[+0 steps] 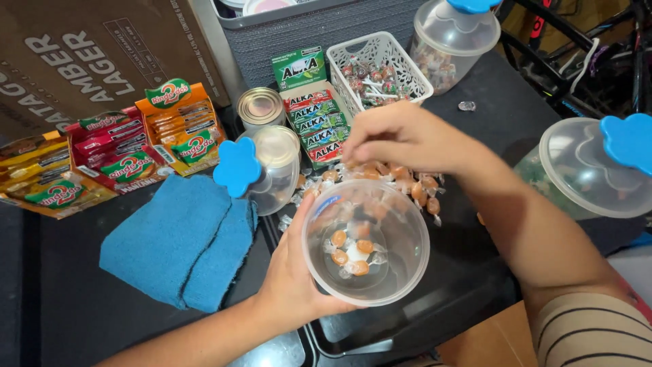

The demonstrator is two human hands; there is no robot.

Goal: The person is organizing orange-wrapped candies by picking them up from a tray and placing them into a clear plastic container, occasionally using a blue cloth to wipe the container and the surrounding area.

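Jar (pixel 367 251) sitting tilted in the gripping left hand (pixel 288 278) near the bench's front edge | right hand (pixel 401 136) pinching together over the candy pile (pixel 401 180) | blue cloth (pixel 180 238) lying left.

Left hand (pixel 292 275) — forearm entering from the lower edge, bare, angled up to the right; palm and fingers curled in a grasp, thumb uppermost. Right hand (pixel 401 136) — arm reaching in from the lower right, striped sleeve at the upper arm, wrist bent, fingertips bunched and pointing down.
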